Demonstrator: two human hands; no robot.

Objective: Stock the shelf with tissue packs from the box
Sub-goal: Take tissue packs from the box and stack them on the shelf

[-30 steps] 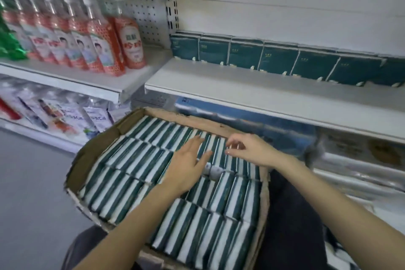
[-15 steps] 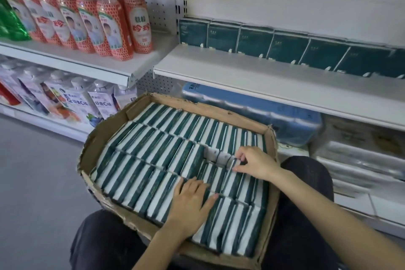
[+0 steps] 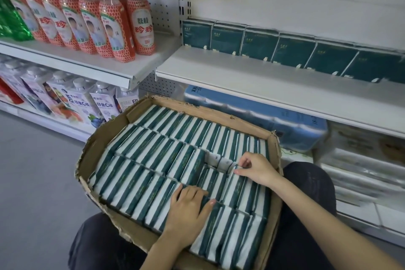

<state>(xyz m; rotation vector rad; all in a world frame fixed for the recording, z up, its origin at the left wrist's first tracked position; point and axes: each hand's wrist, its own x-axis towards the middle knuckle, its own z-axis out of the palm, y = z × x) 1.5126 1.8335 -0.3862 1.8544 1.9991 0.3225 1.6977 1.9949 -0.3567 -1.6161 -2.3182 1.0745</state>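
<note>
A torn cardboard box (image 3: pixel 103 140) rests on my lap, packed with rows of green-and-white tissue packs (image 3: pixel 157 153) standing on edge. My left hand (image 3: pixel 188 206) lies flat on the packs in the near row, fingers straight. My right hand (image 3: pixel 255 167) has its fingers curled, digging into the gap at the right of the middle row, where a few packs (image 3: pixel 219 160) sit lower and show their white ends. On the white shelf (image 3: pixel 252 81) ahead, a row of dark green tissue packs (image 3: pixel 291 50) stands along the back wall.
Red-labelled drink bottles (image 3: pixel 109 26) fill the shelf at the upper left, with white cartons (image 3: pixel 76 103) below. A blue wrapped paper-roll bundle (image 3: pixel 263 116) sits under the tissue shelf, and silvery packages (image 3: pixel 361 160) lie to its right. Grey floor lies to the left.
The view has tilted up and drawn closer to the shelf. My left hand slid down from the middle row to the near row. My right hand stayed at the gap, fingers curling into it.
</note>
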